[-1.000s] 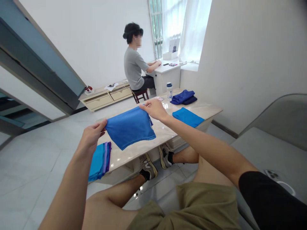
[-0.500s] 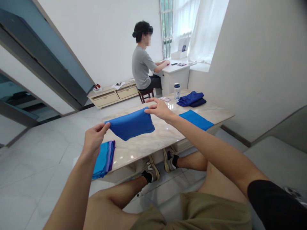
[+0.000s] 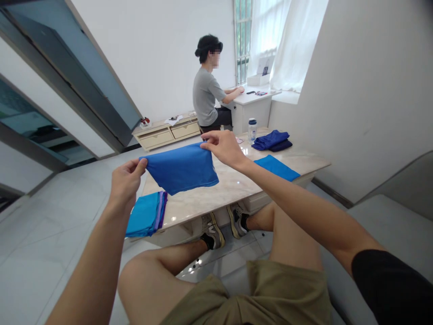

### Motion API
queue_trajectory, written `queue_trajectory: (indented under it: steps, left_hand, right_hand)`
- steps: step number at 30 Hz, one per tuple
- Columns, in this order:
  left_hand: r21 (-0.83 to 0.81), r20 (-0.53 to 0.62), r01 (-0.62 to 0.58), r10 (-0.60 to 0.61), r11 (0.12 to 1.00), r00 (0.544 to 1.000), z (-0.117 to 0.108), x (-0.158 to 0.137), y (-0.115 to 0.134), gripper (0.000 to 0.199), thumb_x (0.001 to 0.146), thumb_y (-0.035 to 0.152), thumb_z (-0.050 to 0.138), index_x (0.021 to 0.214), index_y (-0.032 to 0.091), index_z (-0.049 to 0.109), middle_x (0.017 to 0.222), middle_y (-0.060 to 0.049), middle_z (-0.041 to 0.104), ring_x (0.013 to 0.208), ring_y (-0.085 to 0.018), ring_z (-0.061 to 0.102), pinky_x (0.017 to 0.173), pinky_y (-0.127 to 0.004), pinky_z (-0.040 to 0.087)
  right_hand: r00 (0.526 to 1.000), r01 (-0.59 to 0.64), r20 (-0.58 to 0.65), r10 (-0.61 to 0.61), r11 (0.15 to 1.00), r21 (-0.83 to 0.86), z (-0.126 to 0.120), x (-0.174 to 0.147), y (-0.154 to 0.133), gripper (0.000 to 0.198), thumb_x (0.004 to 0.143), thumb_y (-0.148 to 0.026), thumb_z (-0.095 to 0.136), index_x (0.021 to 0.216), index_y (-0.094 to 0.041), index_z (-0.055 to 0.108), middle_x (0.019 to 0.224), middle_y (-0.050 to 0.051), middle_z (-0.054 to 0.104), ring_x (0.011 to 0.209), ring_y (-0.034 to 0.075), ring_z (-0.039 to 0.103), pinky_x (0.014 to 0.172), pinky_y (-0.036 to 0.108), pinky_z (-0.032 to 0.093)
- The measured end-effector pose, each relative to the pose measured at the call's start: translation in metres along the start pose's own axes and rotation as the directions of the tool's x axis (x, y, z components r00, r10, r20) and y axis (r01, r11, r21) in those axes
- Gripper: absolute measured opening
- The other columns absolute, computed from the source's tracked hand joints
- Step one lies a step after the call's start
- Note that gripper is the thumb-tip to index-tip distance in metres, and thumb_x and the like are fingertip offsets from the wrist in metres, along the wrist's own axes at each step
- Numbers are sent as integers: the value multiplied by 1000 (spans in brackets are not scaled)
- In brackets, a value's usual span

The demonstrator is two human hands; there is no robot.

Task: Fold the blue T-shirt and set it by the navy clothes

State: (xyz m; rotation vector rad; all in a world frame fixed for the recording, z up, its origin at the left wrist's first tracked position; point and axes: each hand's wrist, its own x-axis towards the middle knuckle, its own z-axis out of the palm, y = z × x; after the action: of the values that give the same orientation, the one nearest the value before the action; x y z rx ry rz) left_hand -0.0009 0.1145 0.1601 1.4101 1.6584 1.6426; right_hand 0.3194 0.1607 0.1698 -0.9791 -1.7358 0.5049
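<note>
Head view: left hand (image 3: 126, 184) and right hand (image 3: 222, 147) pinch blue cloth (image 3: 181, 167) corners, seemingly clear above table (image 3: 233, 187).

One head-worn camera looks forward and down, close over the table (image 3: 237, 189).

A marble tabletop (image 3: 216, 198) carries a stack of folded cloths (image 3: 147, 220) at its near left corner, a flat blue cloth (image 3: 276, 167) toward the right, and a dark blue heap (image 3: 270, 140) at the far end beside a bottle (image 3: 251, 130). Beyond it, a person (image 3: 208, 92) in a grey shirt sits at a white desk (image 3: 252, 106) by the curtained window (image 3: 280, 43). A low drawer unit (image 3: 167, 131) stands against the wall.
</note>
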Motion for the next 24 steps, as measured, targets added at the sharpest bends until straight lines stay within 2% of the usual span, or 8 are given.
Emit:
queue_trajectory:
  steps: [3,6,8,11,15,18,24]
  left_hand:
    - [-53,18,14,-13,998,1000,0,-1,-4,52,69,64,92,91,19,77,89,-2,76,86,-19,68,91,-35,59]
    - [9,-20,18,-18,1000,1000,4,-3,-11,53,70,65,93,92,19,78,88,-3,76,84,-20,67,81,-34,57]
    - [59,-43,23,-20,998,999,10,-6,-17,56,70,68,93,91,19,77,84,-2,74,81,-20,65,74,-32,54]
    - [50,9,79,-79,996,997,21,-12,-30,62,68,73,93,89,18,74,82,-2,73,80,-18,65,70,-28,51]
    - [-28,98,228,-224,973,970,31,-16,-50,65,63,72,96,89,18,72,80,-2,73,80,-18,68,78,-30,55]
    - [-70,142,281,-270,957,952,32,-15,-65,66,61,70,98,92,16,75,83,-3,75,84,-19,70,83,-33,57]
    - [-165,244,309,-265,937,933,30,-25,-77,74,51,53,107,110,16,82,104,-9,84,102,-25,76,94,-35,61]
  right_hand:
    - [1000,6,-5,-6,1000,19,-2,-7,-12,25,94,-25,82,117,-17,87,90,3,82,91,22,77,98,38,63]
    - [1000,-18,-8,18,999,28,1,-14,-13,22,95,-26,79,114,-17,85,93,4,82,93,24,78,98,41,65]
    - [999,-39,-14,39,999,19,4,-17,-5,19,95,-25,79,112,-18,85,94,5,82,96,24,79,99,42,65]
    - [996,-92,-12,92,996,3,12,-21,19,17,94,-23,80,109,-18,85,91,4,81,94,24,79,99,41,65]
    - [979,-205,10,205,978,39,25,-20,61,14,91,-25,84,101,-16,86,84,4,79,88,23,78,93,41,67]
    - [969,-248,27,246,965,91,33,-20,83,16,90,-29,86,100,-16,86,83,5,79,86,23,77,90,40,68]
    - [966,-256,60,250,958,132,42,-28,91,21,90,-32,86,104,-16,88,94,8,84,93,24,80,96,42,68]
